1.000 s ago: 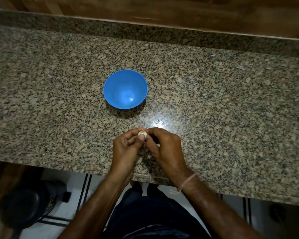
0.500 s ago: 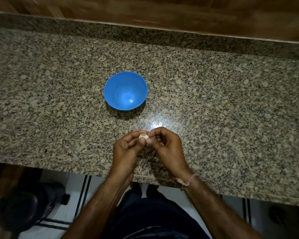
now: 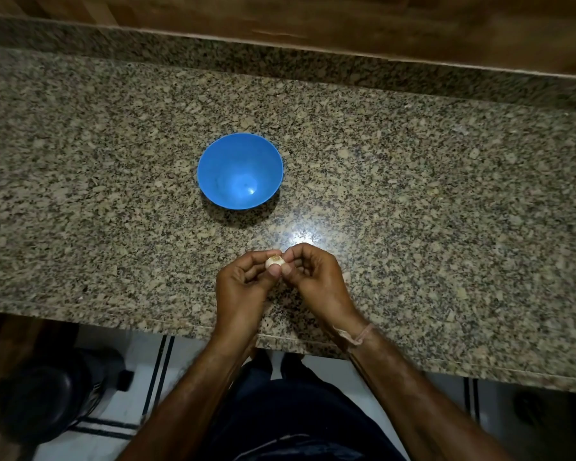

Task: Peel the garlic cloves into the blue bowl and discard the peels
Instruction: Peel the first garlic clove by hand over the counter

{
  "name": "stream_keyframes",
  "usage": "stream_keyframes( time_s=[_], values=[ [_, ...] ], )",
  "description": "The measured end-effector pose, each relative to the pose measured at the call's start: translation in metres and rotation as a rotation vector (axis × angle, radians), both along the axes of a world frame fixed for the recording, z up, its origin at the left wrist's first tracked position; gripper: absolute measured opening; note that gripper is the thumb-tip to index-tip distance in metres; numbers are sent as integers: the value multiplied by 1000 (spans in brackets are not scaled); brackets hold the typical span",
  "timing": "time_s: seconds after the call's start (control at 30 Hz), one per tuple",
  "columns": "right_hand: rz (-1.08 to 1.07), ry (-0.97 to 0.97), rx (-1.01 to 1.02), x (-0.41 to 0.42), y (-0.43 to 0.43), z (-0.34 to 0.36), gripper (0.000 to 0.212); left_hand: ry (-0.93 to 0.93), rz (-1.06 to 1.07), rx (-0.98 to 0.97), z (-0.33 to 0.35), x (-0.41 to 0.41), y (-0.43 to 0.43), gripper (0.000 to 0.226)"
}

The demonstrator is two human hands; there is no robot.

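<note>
Now, one garlic clove (image 3: 275, 261) sits where the fingertips of your two hands meet, held above the granite counter (image 3: 413, 194) near its front edge. It is small, pale cream and rounded, and the face turned up toward you has a brownish, speckled patch. From above its outline is nearly round, so you cannot tell which way its long axis runs.

Your left hand (image 3: 243, 284) is curled, with the thumb under the clove's near side and the index finger over its far side. Your right hand (image 3: 316, 277) is curled as well. Its thumb and index tips pinch the clove's right side, and the other fingers are folded in toward the palm. Both hands grip the same clove, and their fingertips nearly touch.

One blue bowl (image 3: 220, 161) stands upright on the counter beyond your fingertips and a little to their left, well apart from them. A bright gleam on the stone lies between the bowl and your right fingers.

Count: one clove, one bowl, two hands. A pale thread (image 3: 356, 334) circles your right wrist.
</note>
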State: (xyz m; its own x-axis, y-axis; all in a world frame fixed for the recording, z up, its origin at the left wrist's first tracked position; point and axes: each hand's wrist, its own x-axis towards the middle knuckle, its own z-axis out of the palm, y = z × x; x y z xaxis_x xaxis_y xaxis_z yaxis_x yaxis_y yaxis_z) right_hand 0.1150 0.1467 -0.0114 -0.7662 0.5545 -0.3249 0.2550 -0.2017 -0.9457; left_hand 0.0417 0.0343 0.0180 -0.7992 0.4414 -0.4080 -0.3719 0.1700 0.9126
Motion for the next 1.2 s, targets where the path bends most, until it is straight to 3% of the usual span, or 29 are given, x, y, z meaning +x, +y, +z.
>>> stream_keyframes(
  time_s=[0.5, 0.83, 1.2],
  values=[
    [-3, -136, -147, -12, 0, -5, 9, 8, -83, -66, -14, -18, -3, 24],
    [-102, -129, 69, -21, -13, -8, 9, -117, -111, -36, -19, -39, -8, 25],
    [-98, -248, -231, -42, -17, -7, 4, 37, -169, -119, -26, -53, -16, 22]
  ],
)
